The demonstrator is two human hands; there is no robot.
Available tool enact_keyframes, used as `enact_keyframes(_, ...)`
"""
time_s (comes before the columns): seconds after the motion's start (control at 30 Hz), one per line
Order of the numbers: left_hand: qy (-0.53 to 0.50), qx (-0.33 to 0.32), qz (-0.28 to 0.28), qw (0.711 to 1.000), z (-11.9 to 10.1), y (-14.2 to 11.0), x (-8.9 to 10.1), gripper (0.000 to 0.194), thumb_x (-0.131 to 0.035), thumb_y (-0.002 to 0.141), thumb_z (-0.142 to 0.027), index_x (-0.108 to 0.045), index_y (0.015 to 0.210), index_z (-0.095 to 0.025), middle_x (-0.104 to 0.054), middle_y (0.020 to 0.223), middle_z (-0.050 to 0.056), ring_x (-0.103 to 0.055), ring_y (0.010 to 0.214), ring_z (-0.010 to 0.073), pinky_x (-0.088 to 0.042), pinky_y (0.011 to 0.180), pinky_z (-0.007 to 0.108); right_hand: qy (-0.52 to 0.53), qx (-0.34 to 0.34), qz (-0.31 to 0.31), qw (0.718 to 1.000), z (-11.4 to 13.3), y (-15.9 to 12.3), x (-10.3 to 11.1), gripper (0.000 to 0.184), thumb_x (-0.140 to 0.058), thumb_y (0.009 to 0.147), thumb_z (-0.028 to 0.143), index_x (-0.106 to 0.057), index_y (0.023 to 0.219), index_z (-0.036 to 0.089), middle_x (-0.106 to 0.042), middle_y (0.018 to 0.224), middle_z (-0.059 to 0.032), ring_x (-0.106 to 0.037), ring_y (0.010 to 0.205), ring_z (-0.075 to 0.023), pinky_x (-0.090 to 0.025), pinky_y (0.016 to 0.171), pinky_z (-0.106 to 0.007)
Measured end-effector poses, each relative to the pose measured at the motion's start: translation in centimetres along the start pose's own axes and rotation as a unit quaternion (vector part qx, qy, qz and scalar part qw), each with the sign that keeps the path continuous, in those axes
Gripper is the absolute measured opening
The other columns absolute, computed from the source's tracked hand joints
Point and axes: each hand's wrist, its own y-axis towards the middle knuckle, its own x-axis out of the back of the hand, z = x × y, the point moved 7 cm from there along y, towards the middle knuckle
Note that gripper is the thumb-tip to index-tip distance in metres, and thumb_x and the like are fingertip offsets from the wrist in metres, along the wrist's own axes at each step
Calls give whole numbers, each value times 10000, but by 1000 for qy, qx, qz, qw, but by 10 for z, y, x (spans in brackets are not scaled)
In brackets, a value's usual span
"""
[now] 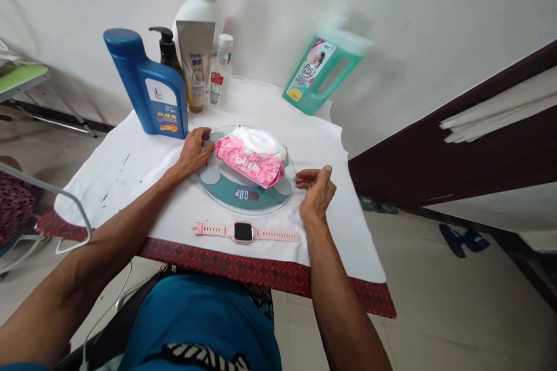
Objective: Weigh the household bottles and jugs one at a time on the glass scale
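A pink packet of wet wipes (253,156) lies on a round glass scale (226,188) whose display shows digits. My left hand (194,152) rests at the scale's left rim with its fingers curled against the edge beside the packet. My right hand (317,189) sits at the scale's right rim, fingers loosely bent and nothing in them. A pink smartwatch (243,232) lies flat on the white cloth just in front of the scale.
At the table's back stand a blue jug (150,90), a dark pump bottle (167,49), a beige tube (195,64), a tall white bottle (202,6) and a small clear bottle (221,72). A green detergent jug (319,75) leans against the wall. Dark slippers (461,239) lie on the floor at right.
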Motion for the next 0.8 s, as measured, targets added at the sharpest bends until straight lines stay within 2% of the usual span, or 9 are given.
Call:
enact_keyframes(0.27,15,-40,-2,999,4,3,-4,239,-618,939,-306,-573,1153,-209,-709,1229,129,-648,1144,255,-544,1037,460,-15,21,-14,1000,1,1,-4,783,-365,927,876,-667,697,192,-679,652,-71,-633,568,-168,-496,565,-318)
enact_keyframes(0.5,10,-46,9,999,6,5,-8,243,-625,957,-281,-563,1180,-203,-688,1244,131,-637,1163,249,-549,1005,428,-19,18,-2,1000,0,0,-3,693,-392,988,757,-679,721,186,-699,710,-99,-649,618,-182,-504,607,-342)
enact_keyframes(0.8,21,-48,3,999,1,2,-8,262,-624,952,-284,-581,1187,-177,-695,1199,116,-631,1152,251,-530,1048,434,-12,19,-28,999,2,-2,-1,616,-488,911,817,-627,874,218,-683,842,-57,-672,708,-187,-520,579,-319)
